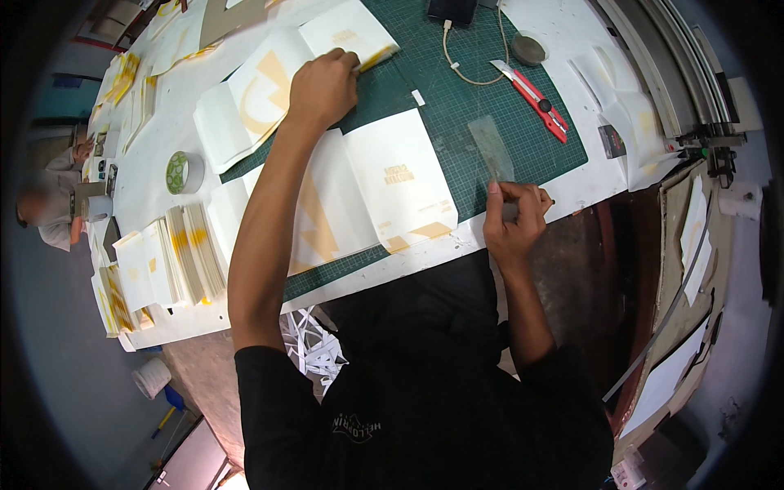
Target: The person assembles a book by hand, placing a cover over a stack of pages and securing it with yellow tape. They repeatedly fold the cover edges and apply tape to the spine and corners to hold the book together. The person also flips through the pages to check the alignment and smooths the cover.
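My left hand (325,88) reaches to the far folded printed sheet (269,86), white with orange print. Its fingers are curled at the sheet's right part, their tips mostly hidden. Between thumb and fingers of my right hand (516,216) is the lower end of a clear, flat ruler-like strip (492,143), held over the mat. A second folded printed sheet (398,171) lies spread out nearer to me, partly under my left forearm. Both sheets rest on a green cutting mat (449,102).
A red cutter knife (535,102), a round grey disc (528,51) and a cable (465,79) lie on the mat. A tape roll (184,172) and stacked folded sheets (175,253) are at left. Another person (57,200) sits beyond. Metal equipment (653,65) borders the right.
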`<state>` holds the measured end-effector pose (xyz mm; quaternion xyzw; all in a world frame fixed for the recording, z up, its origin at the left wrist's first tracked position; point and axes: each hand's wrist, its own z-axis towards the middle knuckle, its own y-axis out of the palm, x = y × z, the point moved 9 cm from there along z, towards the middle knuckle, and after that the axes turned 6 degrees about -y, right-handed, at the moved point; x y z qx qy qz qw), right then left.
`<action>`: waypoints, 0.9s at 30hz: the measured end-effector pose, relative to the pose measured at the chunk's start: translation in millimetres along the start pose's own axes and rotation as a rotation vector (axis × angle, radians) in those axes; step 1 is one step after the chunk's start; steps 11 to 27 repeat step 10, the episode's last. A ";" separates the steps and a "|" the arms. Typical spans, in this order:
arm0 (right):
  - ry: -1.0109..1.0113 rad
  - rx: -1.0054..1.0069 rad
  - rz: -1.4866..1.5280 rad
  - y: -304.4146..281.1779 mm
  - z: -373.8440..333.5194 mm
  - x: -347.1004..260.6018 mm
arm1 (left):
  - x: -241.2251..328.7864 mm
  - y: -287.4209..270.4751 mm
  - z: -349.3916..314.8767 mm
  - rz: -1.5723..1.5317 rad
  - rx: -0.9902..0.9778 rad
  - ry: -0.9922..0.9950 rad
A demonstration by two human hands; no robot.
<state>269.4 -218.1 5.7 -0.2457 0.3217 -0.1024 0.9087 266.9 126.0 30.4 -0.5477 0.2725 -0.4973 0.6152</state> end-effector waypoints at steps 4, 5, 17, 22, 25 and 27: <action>-0.017 -0.009 0.000 4.2 1.3 -2.1 | 21.1 -38.4 -22.9 -0.128 0.232 0.077; -0.007 -0.009 0.002 3.9 0.2 -0.6 | 40.8 -58.0 -37.3 -0.205 0.260 0.128; 0.002 -0.006 0.006 3.3 -1.1 1.4 | 139.9 -102.2 -152.2 -0.953 -0.540 0.325; 0.002 -0.006 0.006 3.3 -1.1 1.4 | 139.9 -102.2 -152.2 -0.953 -0.540 0.325; 0.002 -0.006 0.006 3.3 -1.1 1.4 | 139.9 -102.2 -152.2 -0.953 -0.540 0.325; 0.002 -0.006 0.006 3.3 -1.1 1.4 | 139.9 -102.2 -152.2 -0.953 -0.540 0.325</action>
